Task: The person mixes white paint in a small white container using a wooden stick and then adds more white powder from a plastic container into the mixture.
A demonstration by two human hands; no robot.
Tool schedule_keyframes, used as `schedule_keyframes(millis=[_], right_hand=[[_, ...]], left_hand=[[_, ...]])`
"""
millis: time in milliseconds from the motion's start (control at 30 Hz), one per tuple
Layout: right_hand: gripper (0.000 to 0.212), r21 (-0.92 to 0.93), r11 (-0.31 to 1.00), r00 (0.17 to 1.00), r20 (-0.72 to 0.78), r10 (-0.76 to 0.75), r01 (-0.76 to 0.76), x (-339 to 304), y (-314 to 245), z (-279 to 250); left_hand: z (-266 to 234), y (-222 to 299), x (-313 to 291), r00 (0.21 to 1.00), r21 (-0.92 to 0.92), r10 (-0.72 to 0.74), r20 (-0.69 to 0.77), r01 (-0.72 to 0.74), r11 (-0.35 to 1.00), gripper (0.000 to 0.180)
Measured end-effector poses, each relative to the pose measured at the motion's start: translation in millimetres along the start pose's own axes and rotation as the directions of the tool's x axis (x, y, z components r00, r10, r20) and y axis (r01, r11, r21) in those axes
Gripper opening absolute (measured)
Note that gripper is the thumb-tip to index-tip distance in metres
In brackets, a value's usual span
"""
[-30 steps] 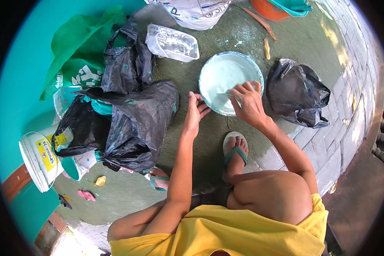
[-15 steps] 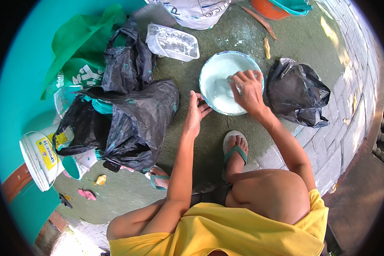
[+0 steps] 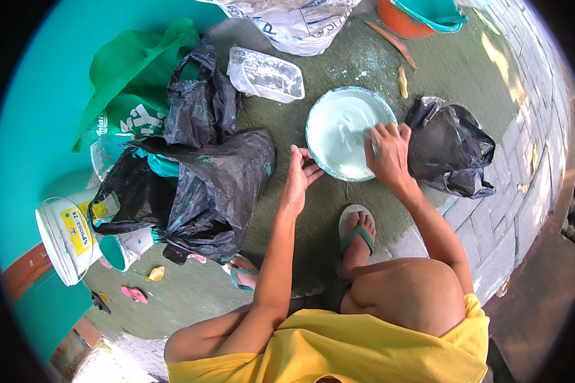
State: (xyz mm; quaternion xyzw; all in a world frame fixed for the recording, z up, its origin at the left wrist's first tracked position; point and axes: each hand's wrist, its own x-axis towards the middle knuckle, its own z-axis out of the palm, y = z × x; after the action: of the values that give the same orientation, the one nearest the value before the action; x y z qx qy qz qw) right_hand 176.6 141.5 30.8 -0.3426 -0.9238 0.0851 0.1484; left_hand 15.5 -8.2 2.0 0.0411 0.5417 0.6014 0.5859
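Observation:
A round basin (image 3: 313,147) with a chipped blue-white rim stands on the concrete in front of me, holding a pale mint, creamy mixture (image 3: 345,131) with swirl marks. My left hand (image 3: 298,175) steadies the basin at its lower left rim, fingers against the side and thumb up. Over the right part of the basin, my right hand (image 3: 388,152) is closed, with its fingertips down at the mixture. Whatever it grips is mostly hidden beneath the fingers; only a pale, blurred bit shows.
Black plastic bags (image 3: 227,185) stand at left beside a white bucket (image 3: 67,239). Another black bag (image 3: 450,147) sits right of the basin. Beyond lie a clear plastic tub (image 3: 266,73), a white sack (image 3: 306,29) and an orange container (image 3: 402,22). My sandalled foot (image 3: 358,236) is close below the basin.
My right hand has swept through the mixture and is now nearer the basin's right rim, leaving swirls. The left hand stays at the rim. The whole view has shifted slightly.

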Motion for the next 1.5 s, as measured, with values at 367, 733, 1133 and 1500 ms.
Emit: schedule_keyframes(millis=[367, 733, 1133, 1500], right_hand=[[0.013, -0.024, 0.998, 0.988, -0.140, -0.062, 0.059, 48, 22, -11], [0.016, 0.072, 0.968, 0.954, 0.166, -0.251, 0.242, -26, -27, -7], [0.018, 0.472, 0.819, 0.944, 0.214, 0.251, -0.325, -9, 8, -6], [0.016, 0.066, 0.980, 0.980, -0.077, -0.182, 0.187, 34, -12, 6]], left_hand=[[-1, -4, 2, 1.000, 0.032, -0.004, -0.006, 0.004, 0.999, 0.052], [1, 1, -6, 0.997, -0.064, -0.054, 0.054, 0.058, 0.996, 0.055], [4, 3, -6, 0.993, -0.092, -0.040, 0.107, 0.050, 0.995, 0.059], [-1, 5, -8, 0.995, -0.021, -0.075, 0.066, 0.077, 0.997, 0.062]])
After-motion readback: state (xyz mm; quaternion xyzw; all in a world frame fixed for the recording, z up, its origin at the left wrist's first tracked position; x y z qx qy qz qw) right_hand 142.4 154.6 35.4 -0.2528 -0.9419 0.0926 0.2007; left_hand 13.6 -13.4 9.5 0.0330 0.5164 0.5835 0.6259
